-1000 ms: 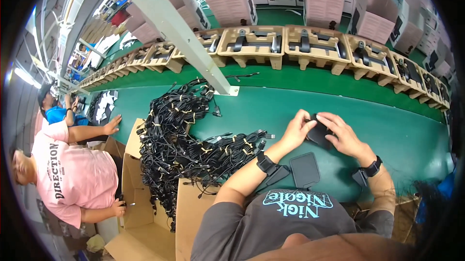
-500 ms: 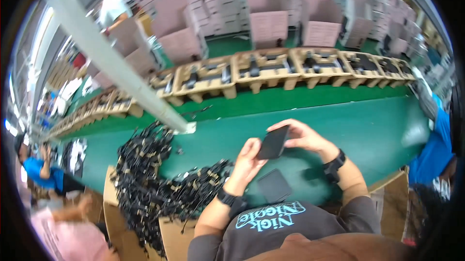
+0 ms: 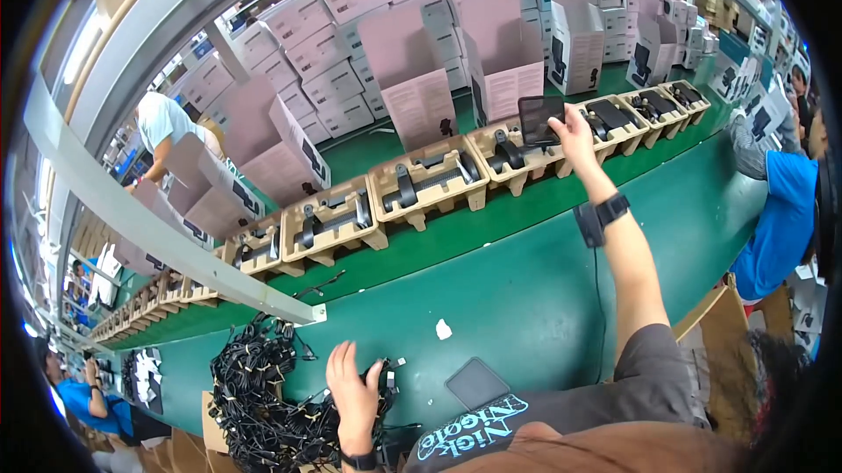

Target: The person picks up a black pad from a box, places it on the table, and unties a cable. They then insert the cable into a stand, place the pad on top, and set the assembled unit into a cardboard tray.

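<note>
My right hand [image 3: 574, 138] reaches far out, pinching a thin black rectangular panel [image 3: 538, 113] by its right edge. The panel is held over a brown moulded tray [image 3: 519, 182] with black parts in it; whether they touch I cannot tell. My left hand [image 3: 354, 392] is open, fingers spread, beside a big heap of black cables [image 3: 250, 403]. Nothing is in its fingers. A dark grey flat rectangular piece [image 3: 476, 383] lies on the green tabletop close to my shirt. Near it is a small white scrap [image 3: 443, 329].
A row of brown trays [image 3: 427, 188] holding black parts runs across the bench. Behind stand open pinkish-white cartons [image 3: 421, 109] and stacked boxes [image 3: 329, 91]. A slanting metal post [image 3: 175, 223] crosses the left side. Workers in blue [image 3: 772, 227] are at right and far left.
My right hand has carried the black panel forward from near my chest to the tray row. My left hand has let go of it and moved left, opening near the cables. The view has shifted.
</note>
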Demonstrator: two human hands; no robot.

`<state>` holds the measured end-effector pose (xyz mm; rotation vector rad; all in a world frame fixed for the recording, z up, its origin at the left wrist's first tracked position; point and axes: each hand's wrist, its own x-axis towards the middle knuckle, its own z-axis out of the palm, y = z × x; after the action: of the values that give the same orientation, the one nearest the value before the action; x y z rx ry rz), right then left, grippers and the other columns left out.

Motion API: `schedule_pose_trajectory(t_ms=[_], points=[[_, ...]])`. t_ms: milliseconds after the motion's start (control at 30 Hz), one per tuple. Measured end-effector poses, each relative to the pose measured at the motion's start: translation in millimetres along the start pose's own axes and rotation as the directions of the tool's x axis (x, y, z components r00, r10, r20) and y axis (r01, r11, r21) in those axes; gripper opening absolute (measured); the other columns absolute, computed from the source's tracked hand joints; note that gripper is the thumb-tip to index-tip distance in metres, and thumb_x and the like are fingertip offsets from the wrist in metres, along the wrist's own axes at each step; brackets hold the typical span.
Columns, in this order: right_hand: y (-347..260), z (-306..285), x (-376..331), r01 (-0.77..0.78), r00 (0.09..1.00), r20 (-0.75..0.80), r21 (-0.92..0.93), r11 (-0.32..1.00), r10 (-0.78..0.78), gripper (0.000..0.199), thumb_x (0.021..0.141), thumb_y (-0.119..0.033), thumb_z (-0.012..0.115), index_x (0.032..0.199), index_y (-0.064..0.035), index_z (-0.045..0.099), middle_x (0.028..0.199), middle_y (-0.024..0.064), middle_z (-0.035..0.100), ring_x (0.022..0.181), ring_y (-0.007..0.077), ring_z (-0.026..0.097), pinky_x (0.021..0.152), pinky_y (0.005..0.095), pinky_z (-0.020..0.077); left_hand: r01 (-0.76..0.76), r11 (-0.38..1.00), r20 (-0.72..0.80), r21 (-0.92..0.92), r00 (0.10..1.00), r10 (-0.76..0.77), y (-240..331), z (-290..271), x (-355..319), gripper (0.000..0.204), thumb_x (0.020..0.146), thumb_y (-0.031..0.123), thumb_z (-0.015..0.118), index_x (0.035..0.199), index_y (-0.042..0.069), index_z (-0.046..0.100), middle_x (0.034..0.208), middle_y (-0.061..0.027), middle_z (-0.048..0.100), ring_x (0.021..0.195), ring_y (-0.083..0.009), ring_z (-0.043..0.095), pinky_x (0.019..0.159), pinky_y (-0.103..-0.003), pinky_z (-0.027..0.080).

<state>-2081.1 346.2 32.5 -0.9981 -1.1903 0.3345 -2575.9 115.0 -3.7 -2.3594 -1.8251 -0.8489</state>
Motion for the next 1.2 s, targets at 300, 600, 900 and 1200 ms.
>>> schedule_pose_trajectory(t_ms=[300,600,900,1200], points=[[26.3,9.4,31.0,-0.185,0.941,0.04,-0.769,0.612,0.335,0.052,0.079,-0.03,0.062,0.121,-0.0051,0.047,0.116,0.0168,0.053,0.105,0.0331,0.052,0.088,0.0382,0.0424,0.102,0.979,0.079,0.174,0.99,-0.117,-35.9,-9.5,-55.3,0.034,0.071,0.019,0.067,0.1,0.008,0.057,0.104,-0.0081,0.055,0.102,-0.0269,0.049,0.093,-0.045,0.033],[-14.4,58.9,-62.8,0.34,0.922,0.188,-0.814,0.471,-0.339,0.026,0.076,-0.008,0.056,0.102,-0.0073,0.052,0.107,0.0103,0.049,0.1,0.0299,0.047,0.08,0.0398,0.0368,-0.018,0.993,0.027,0.12,1.0,0.014,-51.4,-24.8,-43.3,0.025,0.071,0.011,0.063,0.095,0.01,0.062,0.096,-0.0068,0.059,0.092,-0.0261,0.054,0.08,-0.037,0.043],[-195.5,186.6,-209.9,0.609,0.222,0.926,0.115,0.785,-0.307,0.048,0.077,-0.024,0.062,0.118,-0.004,0.047,0.102,0.0152,0.057,0.093,0.0314,0.055,0.08,0.0398,0.0426,-0.266,0.934,-0.313,-0.237,0.931,0.186,13.4,-10.7,28.0,0.026,0.074,0.007,0.062,0.099,0.005,0.055,0.089,-0.0095,0.055,0.082,-0.0284,0.055,0.068,-0.034,0.048],[-163.7,203.1,-230.8,-0.509,0.601,0.779,0.202,0.837,0.178,0.015,0.092,-0.016,0.046,0.102,-0.0057,0.045,0.08,0.0032,0.052,0.07,0.0114,0.05,0.064,0.0251,0.0438,0.202,-0.001,0.202,-0.979,0.979,0.006,21.2,45.2,35.2,0.06,0.088,0.013,0.052,0.136,0.004,0.017,0.123,-0.0143,0.041,0.098,-0.0159,0.052,0.081,-0.029,0.047]])
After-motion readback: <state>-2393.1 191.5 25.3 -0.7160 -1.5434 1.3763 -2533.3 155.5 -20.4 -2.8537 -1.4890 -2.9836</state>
